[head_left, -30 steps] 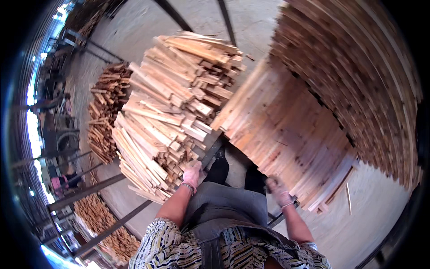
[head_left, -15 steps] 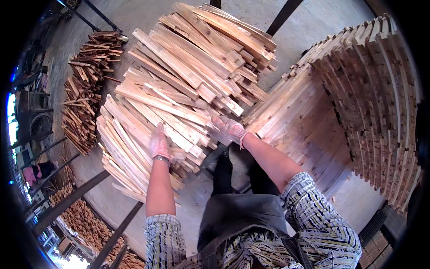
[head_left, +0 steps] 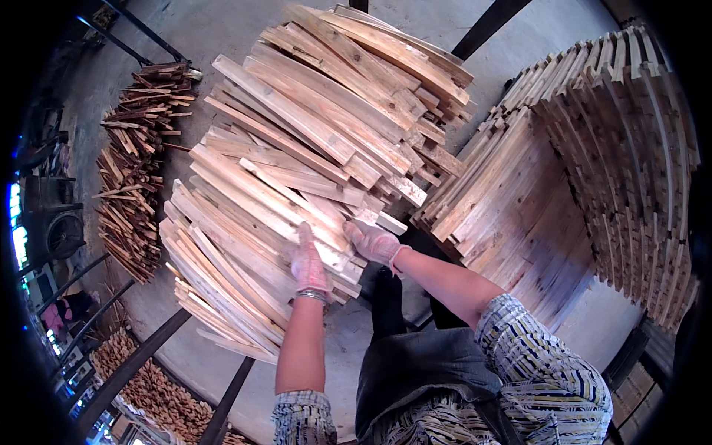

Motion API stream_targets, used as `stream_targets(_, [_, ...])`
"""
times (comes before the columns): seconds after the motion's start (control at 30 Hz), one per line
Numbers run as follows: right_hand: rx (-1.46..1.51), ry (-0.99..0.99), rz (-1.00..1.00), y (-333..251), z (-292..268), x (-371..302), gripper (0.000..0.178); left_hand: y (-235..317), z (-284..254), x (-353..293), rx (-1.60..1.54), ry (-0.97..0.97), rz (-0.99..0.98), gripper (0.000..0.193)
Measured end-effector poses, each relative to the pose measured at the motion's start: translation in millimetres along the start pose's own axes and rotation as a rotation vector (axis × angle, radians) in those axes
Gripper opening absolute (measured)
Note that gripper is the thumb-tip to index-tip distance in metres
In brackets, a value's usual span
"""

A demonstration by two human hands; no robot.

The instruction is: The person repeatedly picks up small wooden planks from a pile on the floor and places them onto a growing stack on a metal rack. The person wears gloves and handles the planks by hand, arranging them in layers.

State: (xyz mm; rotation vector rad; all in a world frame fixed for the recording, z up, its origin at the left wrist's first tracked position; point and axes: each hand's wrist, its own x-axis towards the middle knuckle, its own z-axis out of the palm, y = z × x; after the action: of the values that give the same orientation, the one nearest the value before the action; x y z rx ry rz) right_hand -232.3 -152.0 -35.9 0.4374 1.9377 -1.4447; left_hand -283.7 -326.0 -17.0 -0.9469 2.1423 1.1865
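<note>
Left hand [head_left: 308, 261], gloved, lies flat and open on the loose heap of pale sawn wooden slats [head_left: 297, 170], steadying it. Right hand [head_left: 373, 241], gloved, closes on one slat's end [head_left: 391, 222] at the heap's 4 o'clock edge. Neat stack of aligned planks [head_left: 519, 200] sits at 3 o'clock, dark scrap-stick pile [head_left: 137, 163] at 9 o'clock.

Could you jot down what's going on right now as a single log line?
left hand: flat on loose pile of wooden slats | right hand: gripping a slat end | stacked slats: to the right | floor: concrete
</note>
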Motion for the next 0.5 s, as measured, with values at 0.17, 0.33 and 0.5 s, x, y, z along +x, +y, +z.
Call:
stream_targets(0.17, [-0.157,0.104,0.179,-28.7,4.2,14.9,0.083,18.1,39.2,-36.7,0.038,0.121,0.081,0.111])
stream_targets(0.33, [0.053,0.053,0.14,-11.3,-7.8,22.5,0.088,-4.0,47.7,-17.0,-0.402,0.064,0.035,0.088])
stream_targets(0.5, [0.032,-0.211,0.093,-71.8,-50.6,-7.9,0.091,18.7,-5.4,-26.4,-0.823,-0.277,0.122,0.064])
